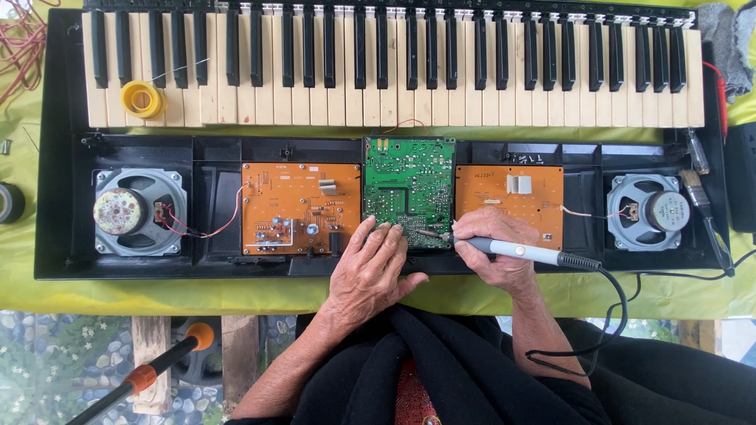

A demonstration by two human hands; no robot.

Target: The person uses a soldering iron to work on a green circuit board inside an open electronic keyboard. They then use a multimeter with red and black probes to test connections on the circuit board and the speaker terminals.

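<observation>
An opened electronic keyboard (pixel 55 197) lies on a yellow-green cloth. In its middle sits a green circuit board (pixel 409 185). My right hand (pixel 492 236) grips a grey soldering iron (pixel 516 250), whose tip touches the lower right part of the green board. My left hand (pixel 370 264) rests flat on the board's lower left edge, fingers together, holding nothing. Orange circuit boards lie to the left (pixel 295 206) and to the right (pixel 512 197) of the green one. The iron's black cable (pixel 614 315) loops down over my lap.
Two round speakers sit at the case's ends, left (pixel 140 211) and right (pixel 646 211). A yellow spool (pixel 142 99) rests on the keys. A brush (pixel 697 193) and a screwdriver (pixel 697 151) lie at the right. An orange-handled tool (pixel 157 366) leans below the table.
</observation>
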